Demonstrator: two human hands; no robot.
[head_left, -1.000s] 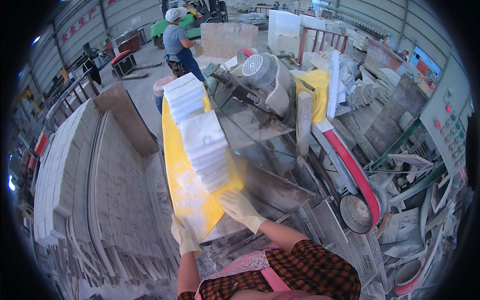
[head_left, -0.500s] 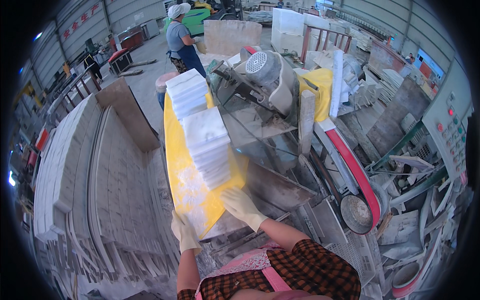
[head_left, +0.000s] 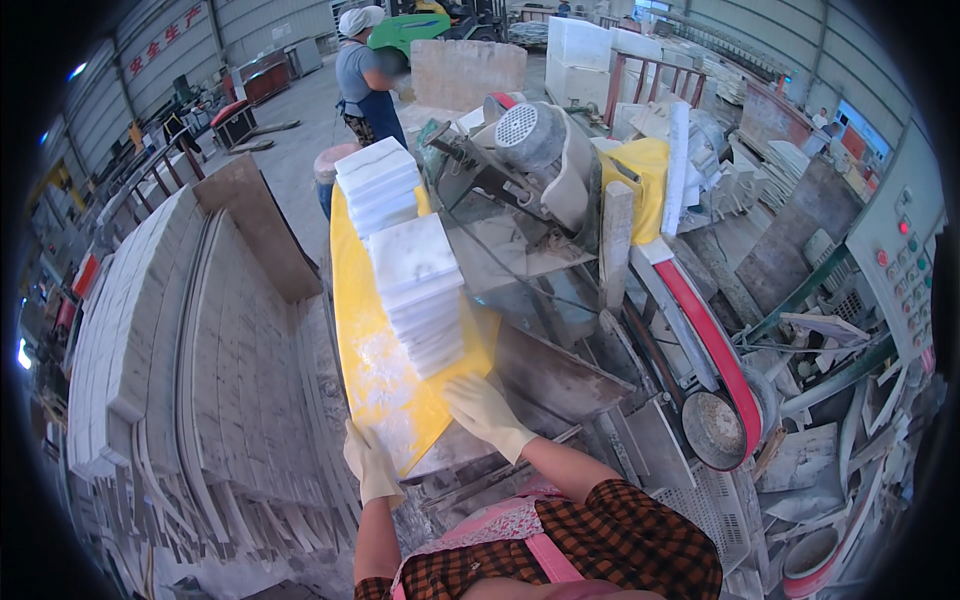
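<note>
Both my hands wear cream gloves. My left hand rests at the near left edge of a yellow cloth, its fingers stretched along that edge and partly hidden. On the cloth's near right part lies my right hand, fingers extended and nothing seen in its grasp. Just beyond it, a leaning stack of square white marble tiles stands on the cloth, not touched by either hand. A second tile stack sits farther back. White dust smears the cloth between my hands and the tiles.
Long grey stone slabs stand packed at the left. To the right is a machine with a motor and a red belt on a wheel. A control panel is at far right. A person in an apron stands beyond.
My hands and the tiles keep their places; the view has shifted slightly. In the background, the green vehicle appears farther right, and the person in the apron has moved a little.
</note>
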